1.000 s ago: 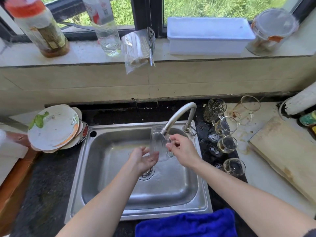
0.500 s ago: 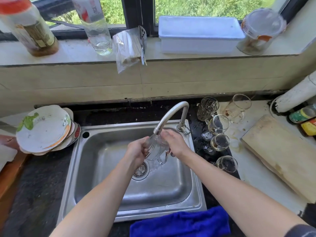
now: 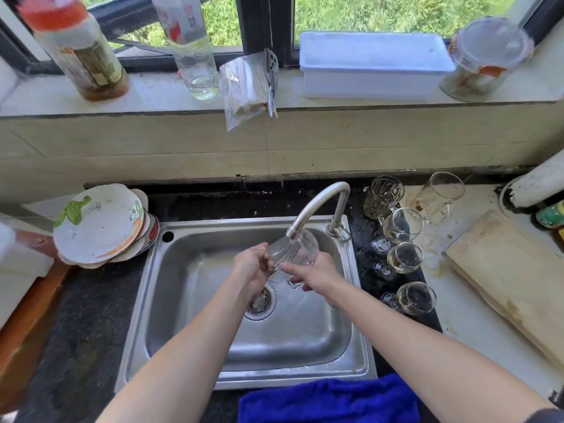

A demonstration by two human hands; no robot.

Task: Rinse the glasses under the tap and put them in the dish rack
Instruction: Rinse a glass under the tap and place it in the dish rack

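A clear glass mug (image 3: 294,250) lies tilted under the spout of the curved metal tap (image 3: 317,206), over the steel sink (image 3: 357,303). My left hand (image 3: 251,267) grips its base end from the left. My right hand (image 3: 314,274) holds it from below on the right, fingers by the handle. Water runs down toward the drain (image 3: 259,302). Several more glasses stand on the counter right of the sink: a ribbed one (image 3: 381,196), a tall mug (image 3: 439,196) and three round ones (image 3: 403,224) (image 3: 404,257) (image 3: 416,297).
A stack of plates (image 3: 100,224) sits left of the sink. A wooden board (image 3: 512,276) lies at the right. A blue cloth (image 3: 329,401) hangs at the front edge. Bottles (image 3: 79,47), a white box (image 3: 372,65) and a jar (image 3: 485,59) line the windowsill.
The glass went from upright to tilted under the spout. My left hand closed on it from the left, and my right hand shifted beneath it.
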